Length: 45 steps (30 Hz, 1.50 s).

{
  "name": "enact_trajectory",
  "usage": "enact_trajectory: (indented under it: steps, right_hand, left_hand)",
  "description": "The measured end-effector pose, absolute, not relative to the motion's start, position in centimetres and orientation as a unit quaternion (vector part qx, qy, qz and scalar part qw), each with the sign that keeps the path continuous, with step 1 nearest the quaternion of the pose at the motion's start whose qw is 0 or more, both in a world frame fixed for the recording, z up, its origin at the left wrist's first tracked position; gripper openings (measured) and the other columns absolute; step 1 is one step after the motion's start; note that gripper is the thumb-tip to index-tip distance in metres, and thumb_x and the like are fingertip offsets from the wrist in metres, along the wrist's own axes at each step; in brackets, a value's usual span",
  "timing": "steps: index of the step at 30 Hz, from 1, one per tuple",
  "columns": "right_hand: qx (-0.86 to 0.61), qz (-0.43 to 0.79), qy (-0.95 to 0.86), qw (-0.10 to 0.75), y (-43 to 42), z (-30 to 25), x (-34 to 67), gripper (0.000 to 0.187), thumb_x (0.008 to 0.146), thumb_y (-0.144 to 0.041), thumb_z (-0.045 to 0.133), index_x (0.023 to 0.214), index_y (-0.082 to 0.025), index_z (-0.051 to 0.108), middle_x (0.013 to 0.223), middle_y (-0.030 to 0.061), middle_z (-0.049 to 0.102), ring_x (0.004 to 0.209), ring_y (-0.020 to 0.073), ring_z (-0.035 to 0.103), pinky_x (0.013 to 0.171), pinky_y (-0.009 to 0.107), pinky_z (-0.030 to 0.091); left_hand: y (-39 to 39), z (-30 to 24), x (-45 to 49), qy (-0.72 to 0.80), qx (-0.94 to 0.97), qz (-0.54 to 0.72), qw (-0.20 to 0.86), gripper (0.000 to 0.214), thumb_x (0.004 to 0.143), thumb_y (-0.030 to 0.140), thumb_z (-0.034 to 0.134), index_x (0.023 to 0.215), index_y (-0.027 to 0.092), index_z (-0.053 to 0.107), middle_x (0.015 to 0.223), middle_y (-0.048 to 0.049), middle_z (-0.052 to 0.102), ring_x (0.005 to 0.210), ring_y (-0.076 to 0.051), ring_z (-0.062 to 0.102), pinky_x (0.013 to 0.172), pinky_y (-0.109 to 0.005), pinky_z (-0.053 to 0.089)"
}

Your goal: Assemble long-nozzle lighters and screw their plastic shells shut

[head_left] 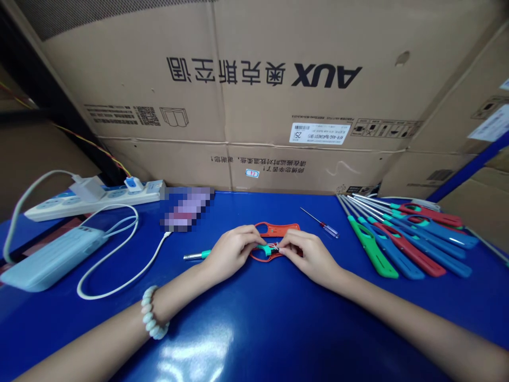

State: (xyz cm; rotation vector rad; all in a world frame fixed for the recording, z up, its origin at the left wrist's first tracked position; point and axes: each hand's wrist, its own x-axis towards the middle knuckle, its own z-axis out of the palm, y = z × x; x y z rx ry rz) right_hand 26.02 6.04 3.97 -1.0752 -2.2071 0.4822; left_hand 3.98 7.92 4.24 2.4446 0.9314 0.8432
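Both my hands meet at the middle of the blue table (254,329). My left hand (230,250) is closed around a lighter part with a metal tube and teal collar (198,255) that sticks out to the left. My right hand (306,253) pinches thin white wires at the teal piece (265,248) between the hands. Under them lies an open red plastic handle shell (278,229), partly hidden by my fingers. A pale bead bracelet (152,320) is on my left wrist.
Several long-nosed lighters (401,239) in green, blue and red lie in a row at the right. A small screwdriver (320,223) lies behind my right hand. At the left are a power strip (95,197), a power bank (51,257) and a white cable (119,281). Cardboard boxes (258,95) wall the back.
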Motion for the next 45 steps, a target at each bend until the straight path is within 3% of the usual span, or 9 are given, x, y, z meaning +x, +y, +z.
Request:
enact_trajectory:
  steps: [11, 20, 29, 34, 45]
  right_hand:
    - [-0.396, 0.145, -0.852, 0.309, 5.9, 4.1, 26.0, 0.013, 0.088, -0.017, 0.055, 0.076, -0.019, 0.060, 0.070, 0.0005, 0.058, 0.064, 0.0135, 0.052, 0.058, 0.023, 0.039]
    - [-0.368, 0.043, -0.888, 0.272, 5.9, 3.9, 26.0, 0.022, 0.094, -0.021, 0.044, 0.079, -0.019, 0.061, 0.077, 0.0050, 0.061, 0.072, 0.0174, 0.055, 0.068, 0.028, 0.044]
    - [-0.336, -0.038, -0.908, 0.246, 5.7, 3.7, 26.1, 0.029, 0.095, -0.018, 0.036, 0.080, -0.017, 0.061, 0.075, 0.0078, 0.060, 0.069, 0.0194, 0.052, 0.065, 0.031, 0.043]
    - [-0.348, -0.021, -0.901, 0.259, 5.7, 3.6, 25.9, 0.028, 0.095, -0.020, 0.037, 0.079, -0.017, 0.060, 0.072, 0.0067, 0.059, 0.067, 0.0187, 0.051, 0.063, 0.030, 0.042]
    - [-0.371, 0.077, -0.869, 0.318, 5.8, 3.1, 26.0, 0.015, 0.092, -0.018, 0.048, 0.083, -0.019, 0.060, 0.076, 0.0040, 0.063, 0.072, 0.0175, 0.057, 0.068, 0.029, 0.044]
  left_hand:
    - [7.9, 4.7, 3.8, 0.315, 0.886, 0.290, 0.176, 0.022, 0.087, 0.006, 0.048, 0.091, 0.018, 0.067, 0.090, -0.0036, 0.066, 0.087, -0.016, 0.060, 0.079, -0.028, 0.047]
    - [7.8, 4.6, 3.6, 0.306, 0.903, 0.265, 0.141, 0.023, 0.087, 0.005, 0.046, 0.091, 0.018, 0.065, 0.092, -0.0043, 0.064, 0.085, -0.016, 0.059, 0.078, -0.028, 0.048]
    - [7.4, 5.0, 3.7, 0.307, 0.915, 0.240, 0.106, 0.019, 0.089, 0.012, 0.047, 0.091, 0.017, 0.065, 0.090, -0.0048, 0.061, 0.085, -0.017, 0.057, 0.075, -0.028, 0.047]
    - [7.2, 4.9, 4.0, 0.324, 0.912, 0.235, 0.089, 0.012, 0.089, 0.027, 0.055, 0.088, 0.017, 0.063, 0.088, -0.0044, 0.060, 0.084, -0.018, 0.056, 0.073, -0.029, 0.047]
    - [6.7, 4.9, 4.5, 0.357, 0.905, 0.224, 0.062, 0.009, 0.088, 0.024, 0.056, 0.088, 0.016, 0.060, 0.091, -0.0049, 0.061, 0.086, -0.020, 0.057, 0.072, -0.030, 0.047]
